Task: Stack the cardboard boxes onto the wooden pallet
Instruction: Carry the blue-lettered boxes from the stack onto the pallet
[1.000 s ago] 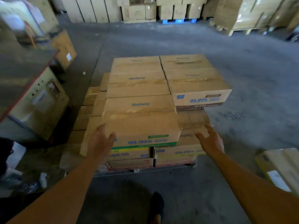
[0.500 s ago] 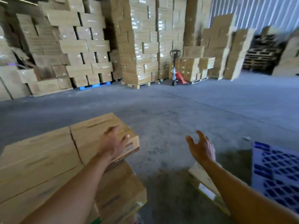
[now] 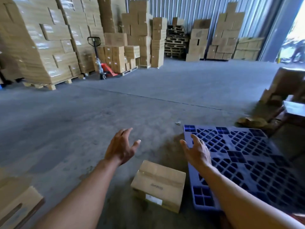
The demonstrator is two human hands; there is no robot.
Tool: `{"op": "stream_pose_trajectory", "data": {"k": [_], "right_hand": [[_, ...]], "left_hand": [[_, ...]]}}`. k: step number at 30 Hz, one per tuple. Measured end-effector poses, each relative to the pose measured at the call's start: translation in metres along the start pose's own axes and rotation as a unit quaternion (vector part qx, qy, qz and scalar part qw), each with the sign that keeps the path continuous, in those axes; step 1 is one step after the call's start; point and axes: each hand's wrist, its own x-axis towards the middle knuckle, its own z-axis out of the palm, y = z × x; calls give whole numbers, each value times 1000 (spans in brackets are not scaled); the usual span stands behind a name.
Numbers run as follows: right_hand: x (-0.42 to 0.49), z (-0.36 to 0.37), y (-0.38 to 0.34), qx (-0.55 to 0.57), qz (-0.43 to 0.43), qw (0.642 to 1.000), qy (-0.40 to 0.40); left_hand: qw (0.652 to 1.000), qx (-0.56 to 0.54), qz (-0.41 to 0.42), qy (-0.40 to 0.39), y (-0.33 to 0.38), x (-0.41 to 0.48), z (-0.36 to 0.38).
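Observation:
A single taped cardboard box (image 3: 159, 185) lies on the concrete floor just below and between my hands. My left hand (image 3: 121, 147) hovers above the floor to the box's upper left, fingers spread and empty. My right hand (image 3: 197, 150) is also spread and empty, over the near left corner of a blue plastic pallet (image 3: 247, 159). At the bottom left edge shows a corner of the stacked boxes (image 3: 18, 204) that I have turned away from. Their pallet is out of sight.
Tall stacks of cardboard boxes on wooden pallets (image 3: 47, 40) line the far wall. A red pallet jack (image 3: 103, 66) stands among them. Empty wooden pallets (image 3: 175, 42) are piled at the back. Cardboard and a table (image 3: 288, 96) stand at the right.
My view has swung right, away from the stacked boxes. My left hand has left the stack's top box. Both hands now hover over the single floor box and blue pallet.

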Motion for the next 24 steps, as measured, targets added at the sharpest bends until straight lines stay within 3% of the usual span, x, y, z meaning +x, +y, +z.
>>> {"op": "stream_pose_trajectory", "data": {"k": [5, 10, 19, 24], "right_hand": [[68, 74, 43, -34, 88, 996, -10], [122, 173, 90, -87, 194, 976, -47], [138, 340, 223, -130, 332, 924, -137], [126, 428, 331, -136, 376, 898, -181]], "left_hand": [[996, -20, 14, -83, -52, 96, 96], [979, -38, -30, -197, -135, 163, 206], [934, 1, -115, -339, -271, 165, 404], [925, 23, -179, -335, -353, 139, 522]]}}
